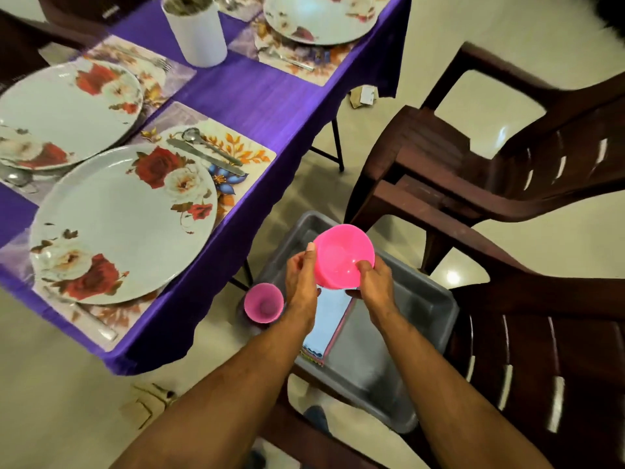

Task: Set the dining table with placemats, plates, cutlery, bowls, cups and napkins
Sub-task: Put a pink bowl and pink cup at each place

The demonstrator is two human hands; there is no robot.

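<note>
Bowls [343, 255], pink plastic, apparently a nested stack, were held over the grey tub [422, 306], clear of its floor. Left hand [301, 275] gripped the near-left wall, thumb up by the rim. Right hand [373, 279] was clamped on the right rim, thumb hooked inside. Both hands were closed on the same stack; how many bowls it held could not be told.

Judgement: the step in hand was separating one bowl for a place setting. To do it well, one hand should steady the lower bowl while the other twists the upper free rather than pulling straight, since nested plastic tends to stick and then jump loose. Keeping the work over the tub means a slip lands there, not on the floor.

Folded napkins [329, 319] lay in the tub under the hands. A pink cup [263, 302] stood just beside the tub's left edge. Further left, the table under its purple cloth [263, 96] carried floral plates [125, 221] on placemats [236, 147] with cutlery [206, 154] beside them; no bowl showed at the nearest setting. Brown chairs [507, 164] stood to the right.
</note>
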